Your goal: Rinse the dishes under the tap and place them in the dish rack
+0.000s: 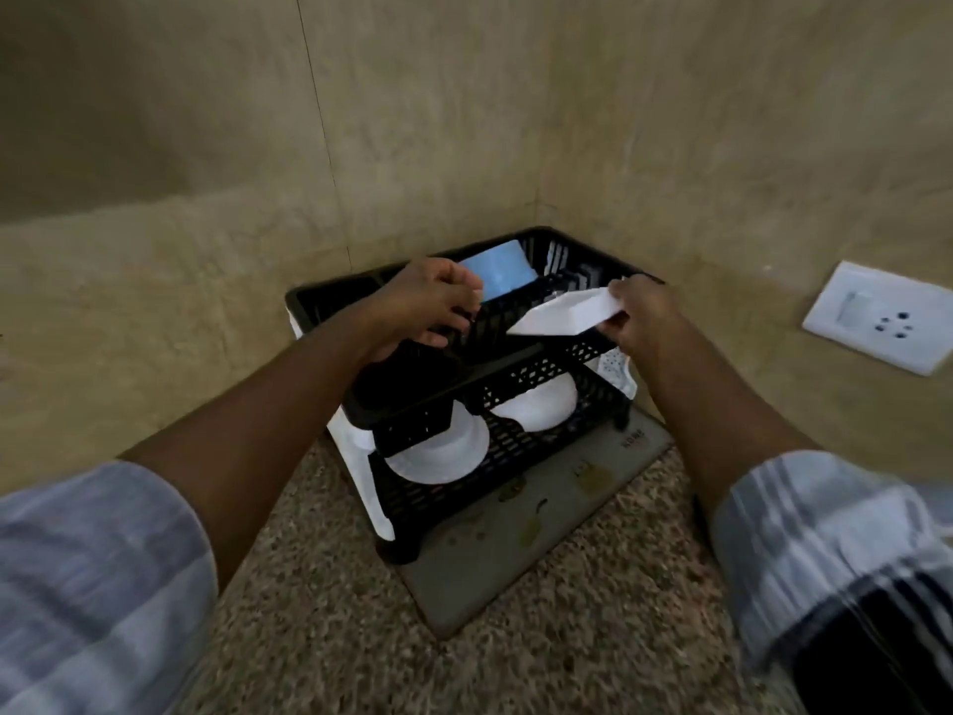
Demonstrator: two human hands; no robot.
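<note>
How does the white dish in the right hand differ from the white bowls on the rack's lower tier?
The white dish is angular with straight edges; the white bowls are round. The dish is held tilted by the right hand above the top tier of the dish rack; the bowls rest upside down on the lower tier, untouched. Both are plain white.

Before me, dim beige tiled walls point(464, 95) meet in a corner above a speckled granite counter point(335, 611); a white socket plate point(882, 317) is at my right.
</note>
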